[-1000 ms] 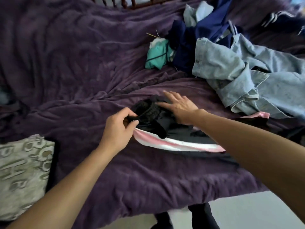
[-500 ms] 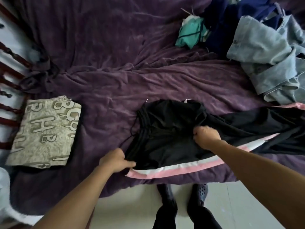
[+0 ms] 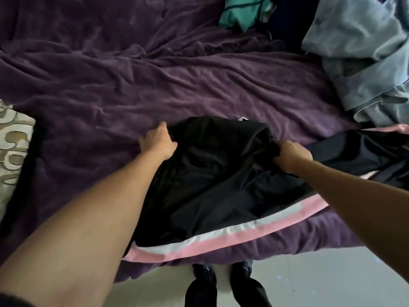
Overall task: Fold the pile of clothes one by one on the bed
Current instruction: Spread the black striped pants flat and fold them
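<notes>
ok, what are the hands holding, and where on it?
Black pants: left hand grips the far left corner, right hand grips bunched fabric along the far edge.

4 garments (image 3: 210,185) (image 3: 358,52) (image 3: 241,12) (image 3: 285,23) (approx.), 1 pillow (image 3: 11,147)

trousers (image 3: 210,185) in my fingers (image 3: 163,127): black, pink-and-white side stripe | bed cover (image 3: 177,85): deep purple | denim (image 3: 365,52): pale blue | top (image 3: 239,12): teal | garment by it (image 3: 285,18): navy | cushion (image 3: 11,140): cream, olive letter pattern

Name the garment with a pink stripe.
The black trousers, gripped by the left hand and right hand; the denim clothes, teal garment and navy garment show none.
</notes>
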A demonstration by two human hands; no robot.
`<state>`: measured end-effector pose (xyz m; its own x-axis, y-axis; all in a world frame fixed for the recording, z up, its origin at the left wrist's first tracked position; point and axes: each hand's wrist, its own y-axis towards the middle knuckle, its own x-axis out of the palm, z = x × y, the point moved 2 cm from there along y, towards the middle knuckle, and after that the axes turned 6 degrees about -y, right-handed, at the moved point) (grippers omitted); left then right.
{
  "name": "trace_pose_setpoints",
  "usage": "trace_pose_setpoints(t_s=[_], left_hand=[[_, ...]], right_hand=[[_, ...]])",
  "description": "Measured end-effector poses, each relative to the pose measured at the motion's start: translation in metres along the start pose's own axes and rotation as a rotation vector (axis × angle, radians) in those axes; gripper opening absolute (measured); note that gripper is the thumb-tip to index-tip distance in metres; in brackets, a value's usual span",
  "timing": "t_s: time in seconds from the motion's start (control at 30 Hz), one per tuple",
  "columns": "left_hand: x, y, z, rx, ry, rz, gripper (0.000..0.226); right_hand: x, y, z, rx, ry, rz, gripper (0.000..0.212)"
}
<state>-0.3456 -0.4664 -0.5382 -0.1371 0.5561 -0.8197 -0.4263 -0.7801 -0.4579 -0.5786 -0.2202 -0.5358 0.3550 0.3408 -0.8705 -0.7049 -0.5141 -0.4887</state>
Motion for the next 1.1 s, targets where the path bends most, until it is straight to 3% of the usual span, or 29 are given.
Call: trace_pose_setpoints(t_s=[0.07, 0.17, 0.27, 0.33, 0.4, 0.47, 0.53, 0.63, 0.7, 0.77, 0.83, 0.93, 1.03, 1.1], left_hand=[[-0.014, -0.002, 0.005, 0.004, 0.055, 0.146, 0.041], [-0.081, 0.017, 0.011, 0.043, 0.062, 0.439, 0.033], [-0.148, 0.051, 0.019, -0.006, -0.009, 0.609, 0.037], [-0.162, 0.067, 0.027, -0.059, 0.014, 0.614, 0.050], [-0.154, 0.076, 0.034, -0.122, 0.081, 0.545, 0.069], [-0.130, 0.072, 0.041, -0.075, 0.137, 0.496, 0.071], [-0.094, 0.053, 0.054, 0.129, 0.167, 0.471, 0.054], [-0.027, -0.002, 0.075, 0.496, 0.183, 0.276, 0.018], [0.018, -0.040, 0.079, 0.631, 0.247, 0.028, 0.037], [0.050, -0.070, 0.072, 0.621, 0.454, -0.231, 0.053], [0.060, -0.080, 0.062, 0.619, 0.574, -0.330, 0.037], [0.049, -0.078, 0.058, 0.621, 0.604, -0.410, 0.018], [0.034, -0.073, 0.065, 0.492, 0.654, -0.604, 0.017], [0.027, -0.072, 0.074, 0.411, 0.667, -0.729, 0.015]], right_hand=[[-0.016, -0.003, 0.007, 0.039, 0.004, 0.131, 0.035], [-0.076, 0.011, 0.022, 0.110, 0.167, 0.372, 0.032], [-0.141, 0.042, 0.027, 0.142, 0.313, 0.544, 0.034], [-0.166, 0.064, 0.022, 0.070, 0.398, 0.602, 0.042], [-0.170, 0.076, 0.014, 0.005, 0.375, 0.556, 0.057], [-0.154, 0.075, 0.016, -0.014, 0.310, 0.484, 0.070], [-0.123, 0.060, 0.024, -0.060, 0.242, 0.456, 0.066], [-0.064, 0.016, 0.040, -0.220, 0.178, 0.456, 0.036], [-0.024, -0.017, 0.050, -0.320, 0.132, 0.425, 0.039], [0.013, -0.044, 0.058, -0.394, 0.024, 0.303, 0.054], [0.039, -0.062, 0.070, -0.412, -0.043, 0.210, 0.047], [0.050, -0.084, 0.080, -0.332, 0.095, 0.049, 0.026], [0.055, -0.107, 0.075, -0.295, 0.111, -0.192, 0.029], [0.045, -0.110, 0.078, -0.260, 0.233, -0.266, 0.034]])
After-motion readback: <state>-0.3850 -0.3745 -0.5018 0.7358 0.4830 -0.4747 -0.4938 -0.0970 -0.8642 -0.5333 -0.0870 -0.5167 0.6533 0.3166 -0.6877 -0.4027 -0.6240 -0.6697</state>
